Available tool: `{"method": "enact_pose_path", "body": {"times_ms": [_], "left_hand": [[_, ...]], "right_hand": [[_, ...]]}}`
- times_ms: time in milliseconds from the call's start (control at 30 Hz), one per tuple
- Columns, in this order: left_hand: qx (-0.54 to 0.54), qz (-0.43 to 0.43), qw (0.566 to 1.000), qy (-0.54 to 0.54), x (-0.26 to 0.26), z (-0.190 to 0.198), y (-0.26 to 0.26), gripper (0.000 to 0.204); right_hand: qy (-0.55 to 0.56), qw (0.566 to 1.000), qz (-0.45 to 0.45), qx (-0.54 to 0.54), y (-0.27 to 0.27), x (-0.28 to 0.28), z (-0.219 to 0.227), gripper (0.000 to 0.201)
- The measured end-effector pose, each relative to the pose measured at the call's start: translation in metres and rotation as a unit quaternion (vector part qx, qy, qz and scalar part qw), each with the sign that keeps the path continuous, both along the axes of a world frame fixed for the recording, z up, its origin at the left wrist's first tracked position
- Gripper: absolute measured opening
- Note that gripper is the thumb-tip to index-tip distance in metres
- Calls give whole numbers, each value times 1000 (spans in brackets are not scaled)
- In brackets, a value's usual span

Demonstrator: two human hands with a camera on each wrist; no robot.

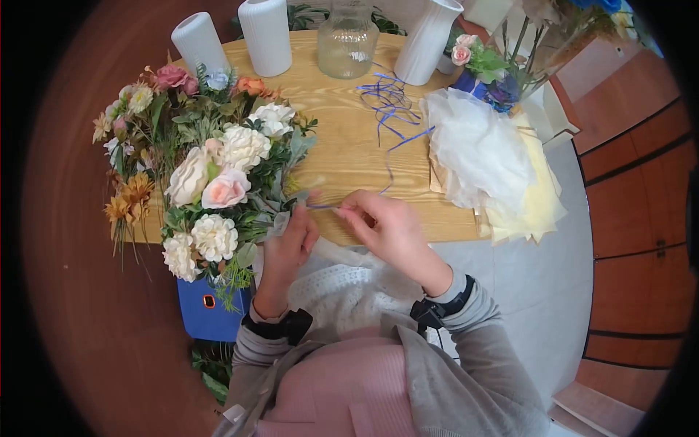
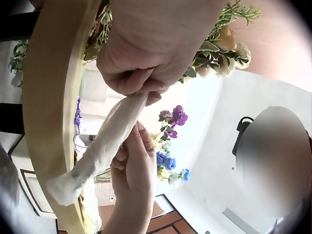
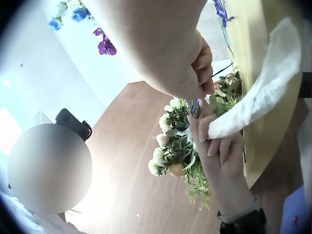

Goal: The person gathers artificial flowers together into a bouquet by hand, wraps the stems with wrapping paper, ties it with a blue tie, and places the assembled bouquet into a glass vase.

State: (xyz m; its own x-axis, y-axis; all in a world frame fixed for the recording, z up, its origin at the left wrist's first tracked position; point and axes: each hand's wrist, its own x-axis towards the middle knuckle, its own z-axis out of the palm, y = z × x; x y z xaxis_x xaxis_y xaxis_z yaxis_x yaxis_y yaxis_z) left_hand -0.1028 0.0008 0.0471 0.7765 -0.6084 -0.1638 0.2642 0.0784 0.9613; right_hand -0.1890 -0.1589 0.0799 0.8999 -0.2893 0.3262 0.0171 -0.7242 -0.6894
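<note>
The left hand (image 1: pixel 290 244) grips the wrapped stem end of a bouquet of cream and pale pink flowers (image 1: pixel 226 188). White wrapping (image 2: pixel 105 139) hangs from that fist in the left wrist view. Facing it, the right hand (image 1: pixel 389 237) pinches a blue-purple ribbon (image 1: pixel 324 208) between thumb and fingertips, and a short stretch of ribbon spans the two hands. In the right wrist view a bit of ribbon (image 3: pixel 195 106) shows at the left fingers. A loose tangle of the same ribbon (image 1: pixel 386 98) lies on the table, with a strand running down toward the hands.
White vases (image 1: pixel 265 36) and a glass jar (image 1: pixel 348 44) stand along the table's (image 1: pixel 335 156) back. More artificial flowers (image 1: pixel 135 193) lie at the left. White and yellow sheets (image 1: pixel 484 149) are piled at the right edge. A blue box (image 1: pixel 211 313) is below the bouquet.
</note>
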Motion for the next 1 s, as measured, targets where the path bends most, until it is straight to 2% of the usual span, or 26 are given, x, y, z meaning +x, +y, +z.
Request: {"method": "enact_pose_path", "body": {"times_ms": [100,133,200,267,333,400,467,500,633,700,733,800,833,933,1000], "left_hand": [[-17,33,999,-26,0,3,3,39],[-15,41,998,-46,-1,3,6,48],[-10,45,997,-68,-4,9,7,46],[0,53,995,-90,-8,17,4,44],[7,1,994,-109,-13,24,0,44],[-17,9,995,-94,-12,16,-5,41],[-84,-6,996,-21,-11,12,-8,27],[36,1,999,-23,-11,15,-5,35],[82,17,994,-65,-11,12,-7,34],[94,62,993,-44,-11,11,-6,33],[94,63,993,-45,-10,11,-6,33],[11,107,994,-16,-8,11,-5,33],[15,121,993,-5,-8,8,-6,26],[-40,86,995,-21,-12,23,-4,33],[-31,73,996,-33,-16,29,-5,37]], "right_hand": [[34,999,-27,-21,-1,2,-7,13],[35,999,-25,-19,-2,2,-9,13],[22,992,-28,-123,-5,3,-7,10],[24,991,5,-133,-5,5,7,12],[21,989,43,-143,3,8,14,15],[-46,985,105,-130,6,11,19,15],[-34,984,93,-151,12,9,27,15],[-22,982,77,-173,14,9,30,14],[5,979,111,-170,13,2,33,4],[-15,991,93,-97,15,-4,33,12],[-16,991,94,-97,14,-6,31,12],[-66,990,47,-118,11,-9,24,11],[-67,990,47,-119,11,-9,24,11],[-54,986,28,-154,11,-9,18,9],[-66,983,5,-169,10,-3,10,9]]}}
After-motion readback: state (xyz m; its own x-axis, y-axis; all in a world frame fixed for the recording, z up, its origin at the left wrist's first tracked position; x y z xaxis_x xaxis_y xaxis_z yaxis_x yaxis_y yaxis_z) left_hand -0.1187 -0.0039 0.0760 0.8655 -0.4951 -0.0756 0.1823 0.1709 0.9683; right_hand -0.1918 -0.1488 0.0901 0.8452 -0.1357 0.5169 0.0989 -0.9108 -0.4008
